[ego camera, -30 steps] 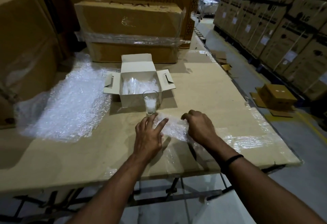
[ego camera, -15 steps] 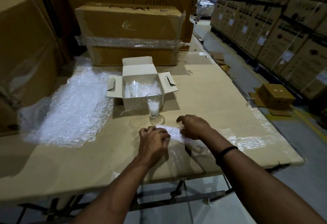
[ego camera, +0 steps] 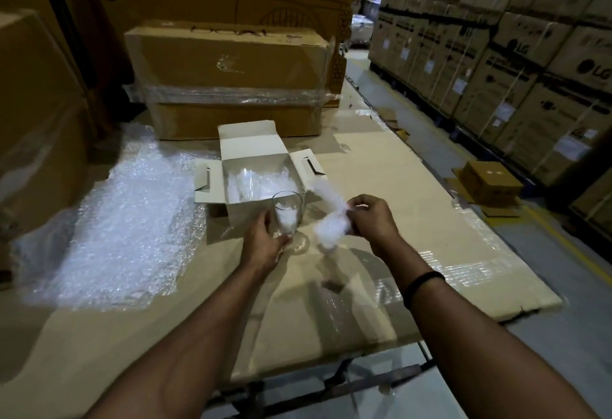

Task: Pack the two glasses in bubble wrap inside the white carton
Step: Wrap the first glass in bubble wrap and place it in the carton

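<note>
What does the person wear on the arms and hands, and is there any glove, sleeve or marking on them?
The left hand and the right hand are bare, with no gloves; no ring is visible. The left forearm and the right forearm show no sleeve in view. The only thing worn is a thin black wristband on the right wrist.

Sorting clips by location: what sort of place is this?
Likely a warehouse: tall stacks of brown printed cartons line a grey concrete aisle, and flattened cardboard covers the work table.
</note>
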